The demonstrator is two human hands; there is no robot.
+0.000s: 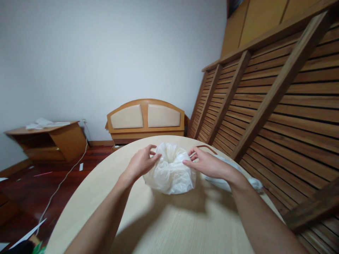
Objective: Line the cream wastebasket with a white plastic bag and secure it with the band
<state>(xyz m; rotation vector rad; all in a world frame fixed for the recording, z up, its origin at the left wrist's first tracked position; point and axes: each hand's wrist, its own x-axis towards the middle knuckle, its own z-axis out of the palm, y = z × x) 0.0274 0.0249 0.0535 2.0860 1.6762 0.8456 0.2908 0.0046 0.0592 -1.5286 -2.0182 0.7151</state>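
Note:
A thin white plastic bag [172, 178] stands puffed up on the round table, its crumpled mouth facing upward with a hollow in the middle. It seems to be draped over a container, most of which is hidden. My left hand [142, 161] is at the left side of the bag's rim, fingers curled and thumb against the plastic. On the opposite side, my right hand [202, 162] has its thumb and bent fingers on the rim. Both hands appear to pinch the bag lightly. Beside my right forearm lies another pale plastic bundle [218, 182], partly covered by the arm.
The pale round table [169, 225] fills the lower middle. A brown strap-like strip [208, 147] lies near its far right edge. A slatted wooden frame [265, 106] leans at the right. Beyond are a headboard [145, 131], a low cabinet [66, 141] and a floor cable [69, 173].

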